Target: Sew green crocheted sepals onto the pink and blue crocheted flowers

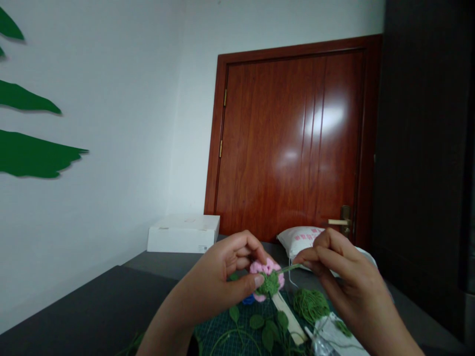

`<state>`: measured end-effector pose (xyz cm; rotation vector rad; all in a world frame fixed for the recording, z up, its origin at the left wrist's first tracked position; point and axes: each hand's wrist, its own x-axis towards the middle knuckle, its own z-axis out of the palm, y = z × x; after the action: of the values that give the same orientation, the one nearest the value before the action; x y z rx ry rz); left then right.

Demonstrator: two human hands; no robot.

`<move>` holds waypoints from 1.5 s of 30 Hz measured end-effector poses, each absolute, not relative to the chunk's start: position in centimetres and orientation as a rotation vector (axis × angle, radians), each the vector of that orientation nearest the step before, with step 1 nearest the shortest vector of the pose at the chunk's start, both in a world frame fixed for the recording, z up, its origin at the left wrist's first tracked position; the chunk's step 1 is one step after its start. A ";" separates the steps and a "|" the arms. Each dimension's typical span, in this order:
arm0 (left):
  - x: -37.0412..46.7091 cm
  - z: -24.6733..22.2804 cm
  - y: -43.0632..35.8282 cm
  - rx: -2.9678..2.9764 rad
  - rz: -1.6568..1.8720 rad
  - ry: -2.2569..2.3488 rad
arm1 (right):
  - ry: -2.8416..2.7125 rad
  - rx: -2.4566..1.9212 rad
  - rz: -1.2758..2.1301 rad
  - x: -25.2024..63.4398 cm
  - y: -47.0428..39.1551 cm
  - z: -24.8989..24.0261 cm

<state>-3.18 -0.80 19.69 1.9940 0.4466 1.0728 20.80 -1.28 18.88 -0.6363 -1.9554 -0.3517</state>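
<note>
A crocheted flower [267, 267] with pink petals and a green base is pinched between the thumb and fingers of my left hand [232, 269]. The green base faces me. From it a strand of green yarn [288, 268] runs right to my right hand [343, 272], whose thumb and index finger are closed on its end. Both hands are raised above the table. Below them lie a ball of green yarn [310, 305] and several green leaves [270, 333] on thin stems. Part of something blue [248, 299] shows under the flower.
A green cutting mat [222, 326] covers the near table [92, 301]. On it are a pale wooden strip [291, 321] and a clear plastic item [322, 345]. Behind stand a white box [183, 235] and a white bag [297, 240] with pink print.
</note>
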 end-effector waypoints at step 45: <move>-3.4 19.7 -0.7 1.955 1.073 0.404 | -1.926 -0.681 -0.319 21.3 -2.4 19.3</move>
<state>-3.42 -0.66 19.70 1.9554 0.4044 1.0726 21.32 -2.39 19.28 -0.6808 -1.9255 -0.3193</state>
